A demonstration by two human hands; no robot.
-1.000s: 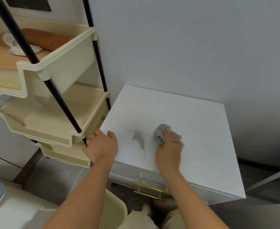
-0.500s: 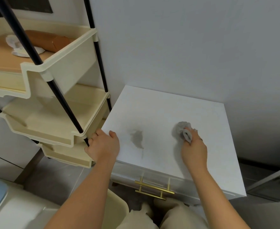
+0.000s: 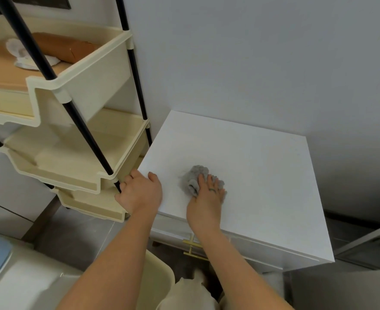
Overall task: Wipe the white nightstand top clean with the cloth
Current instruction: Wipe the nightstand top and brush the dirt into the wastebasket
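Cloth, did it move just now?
Yes. The cloth slid left across the nightstand top, back toward the edge the left hand holds.

Bare forearms [image 3: 121, 253], a dark ring [image 3: 211, 189] on the right hand [image 3: 205, 199], cream trousers [image 3: 184, 295] below

cloth [image 3: 195, 175] back left, over smudge (now hidden)

Your right hand [image 3: 207, 199] lies flat on the crumpled grey cloth [image 3: 193, 176] and presses it to the white nightstand [image 3: 269, 175] top, about 8 o'clock from the top's centre. Your left hand [image 3: 139, 193] grips the nightstand's edge at 9 o'clock, thumb on top, fingers curled over the side. A cream tiered rack [image 3: 79, 90] stands just beside at 10 o'clock. A gold drawer handle [image 3: 192, 245] shows at 6 o'clock.
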